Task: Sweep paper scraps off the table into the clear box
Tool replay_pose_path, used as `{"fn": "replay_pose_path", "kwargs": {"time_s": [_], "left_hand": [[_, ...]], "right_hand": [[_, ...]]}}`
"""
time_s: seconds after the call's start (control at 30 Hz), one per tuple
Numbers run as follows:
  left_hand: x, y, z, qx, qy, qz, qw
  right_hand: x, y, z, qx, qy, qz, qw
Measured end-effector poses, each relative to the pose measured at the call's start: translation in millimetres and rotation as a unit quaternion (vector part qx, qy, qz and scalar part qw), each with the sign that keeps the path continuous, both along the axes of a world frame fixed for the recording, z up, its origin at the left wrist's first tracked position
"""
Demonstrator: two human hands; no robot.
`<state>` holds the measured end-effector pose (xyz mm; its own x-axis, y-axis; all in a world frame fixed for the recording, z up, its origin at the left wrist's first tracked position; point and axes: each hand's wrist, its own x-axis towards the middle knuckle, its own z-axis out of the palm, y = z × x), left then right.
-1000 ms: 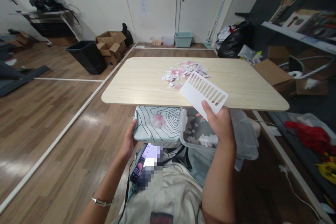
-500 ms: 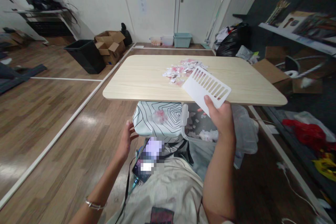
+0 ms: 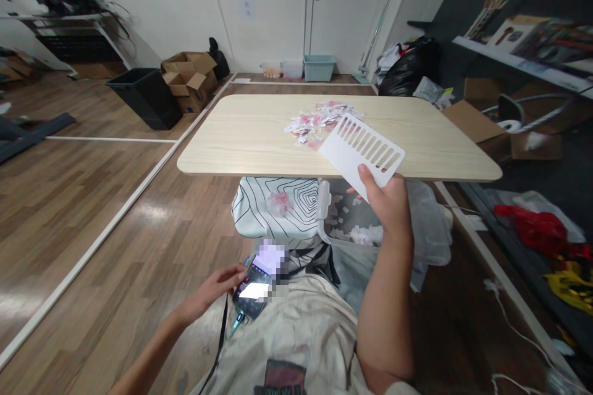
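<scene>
My right hand [image 3: 388,200] grips a flat white plastic scraper [image 3: 354,163] with a row of slots, thumb on its face, at the table's near edge. Beyond the scraper's far end lies a loose heap of small white and pink paper scraps [image 3: 319,120] on the pale wooden table [image 3: 231,142]. Over my lap, my left hand [image 3: 217,284] reaches with its fingers stretched out to the left edge of a phone [image 3: 252,287] that has a cable plugged in. Part of its screen is blurred out. The fingertips seem to touch the phone.
Under the table's near edge, a clear plastic bin [image 3: 343,241] holds more paper scraps. Beside it sits a white cushion [image 3: 264,210] with black lines. A black trash can [image 3: 146,99] and cardboard boxes [image 3: 189,83] stand at the left. An open carton [image 3: 482,129] lies at the right.
My left hand has moved from beside the cushion down and back to the phone's edge. My right hand keeps the scraper in nearly the same place. The view has shifted slightly.
</scene>
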<state>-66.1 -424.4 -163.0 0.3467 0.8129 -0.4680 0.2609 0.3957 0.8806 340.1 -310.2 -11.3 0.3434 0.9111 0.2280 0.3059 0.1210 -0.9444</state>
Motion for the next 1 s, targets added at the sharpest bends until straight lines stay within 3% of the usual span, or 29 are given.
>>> {"fn": "replay_pose_path", "kwargs": {"time_s": [0.17,0.27,0.37,0.57,0.73,1.0], "left_hand": [[-17,-14,-39.6,-0.066,-0.111,-0.010,0.992],[-25,-19,-65.6,-0.056,-0.158,-0.017,0.986],[-28,-20,-77.3,-0.048,-0.170,-0.024,0.984],[-23,-16,-57.8,-0.069,-0.150,-0.038,0.986],[-17,-13,-38.2,-0.079,-0.148,-0.012,0.986],[11,-3,-15.0,-0.056,-0.127,0.006,0.990]], "right_hand": [[0,0,-1,0.003,-0.001,0.000,1.000],[0,-1,1,-0.001,-0.007,0.003,1.000],[0,-1,3,-0.005,-0.009,0.002,1.000],[0,-1,3,-0.006,-0.002,0.006,1.000],[1,0,0,-0.001,-0.002,0.007,1.000],[2,0,-1,0.002,-0.012,0.008,1.000]]}}
